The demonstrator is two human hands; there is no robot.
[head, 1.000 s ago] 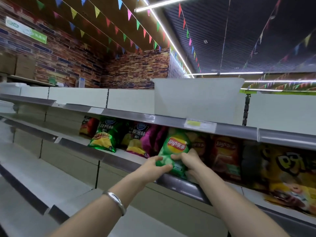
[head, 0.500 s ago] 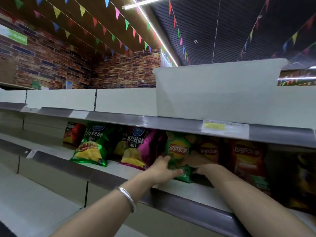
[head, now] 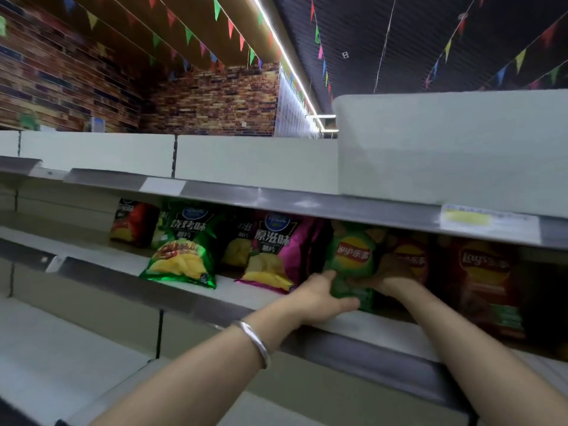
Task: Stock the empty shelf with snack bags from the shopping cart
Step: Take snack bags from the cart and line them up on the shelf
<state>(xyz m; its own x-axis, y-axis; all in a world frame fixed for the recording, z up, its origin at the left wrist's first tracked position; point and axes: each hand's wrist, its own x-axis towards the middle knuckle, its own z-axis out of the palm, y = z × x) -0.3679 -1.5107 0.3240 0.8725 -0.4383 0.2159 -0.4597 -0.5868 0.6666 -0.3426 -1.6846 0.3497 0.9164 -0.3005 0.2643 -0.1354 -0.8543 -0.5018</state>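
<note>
We see one green Lay's bag point(head: 353, 256) standing upright on the middle shelf point(head: 196, 290), set back under the shelf above, with its red and yellow Lay's roundel facing us. Both of our hands hold it low down: the left hand point(head: 322, 298) grips its lower left edge, thumb lying up along the side of the bag and fingers curled beneath its bottom corner, and the right hand point(head: 388, 272) grips its right side, fingers wrapped round the edge in shadow. Both forearms reach up and forward to the shelf, and the left wrist wears one silver bangle point(head: 255, 341). Just right of the green bag stand two red Lay's bags, one point(head: 410, 256) partly behind our right hand and the other point(head: 485, 278) further right and dim; what stands beyond them we cannot tell. To the left we count three more bags leaning back in a row: a magenta bag point(head: 276, 253) printed 原滋味, a dark green bag point(head: 184, 244) printed 烤烤味, and at the far end a red bag point(head: 135, 222) whose writing is too small to read. The upper shelf's rail point(head: 276, 198) carries one yellow price tag point(head: 488, 218), blurred, and one blank white tag point(head: 163, 186). Strings of coloured pennants point(head: 230, 26) hang from the ceiling above a brick wall point(head: 209, 99).
</note>
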